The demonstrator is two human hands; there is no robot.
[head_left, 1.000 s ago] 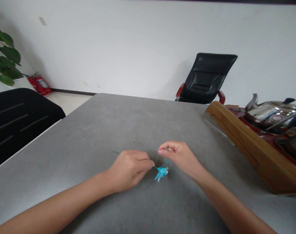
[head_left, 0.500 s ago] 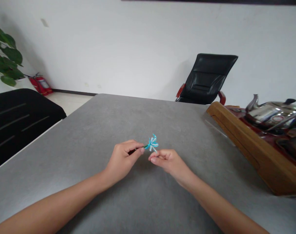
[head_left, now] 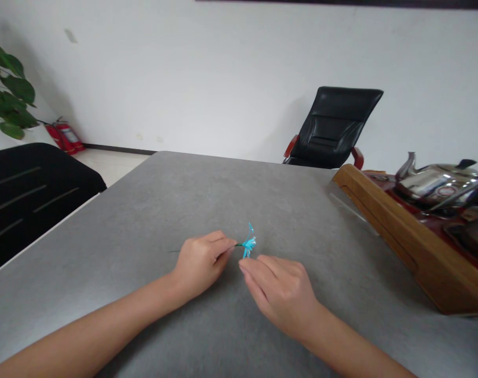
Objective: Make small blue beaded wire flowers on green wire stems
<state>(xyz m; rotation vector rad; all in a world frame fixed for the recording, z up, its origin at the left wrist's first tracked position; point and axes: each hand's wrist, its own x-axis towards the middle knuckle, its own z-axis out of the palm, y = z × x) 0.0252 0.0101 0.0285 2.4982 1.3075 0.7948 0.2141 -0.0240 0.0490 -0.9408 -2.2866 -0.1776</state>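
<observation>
A small light-blue beaded flower (head_left: 249, 244) with a green stem is held sideways just above the table. My left hand (head_left: 203, 260) pinches the stem close behind the petals, and a thin dark wire end pokes out behind that hand to the left. One petal curls upward and away from the others. My right hand (head_left: 280, 286) is closed, palm down, with thumb and fingertips together at the lowest petal of the flower. Its fingers cover the tip of that petal.
The grey table (head_left: 144, 199) lies under both hands. On the right stands a wooden tea tray (head_left: 400, 247) with a steel kettle (head_left: 439, 184). A black office chair (head_left: 333, 126) is beyond the far edge, another black chair (head_left: 38, 194) at the left.
The flower has turned, with its petals facing more to the right, and sits slightly lower. My right hand has rolled over to palm down. The wire end now shows behind my left hand.
</observation>
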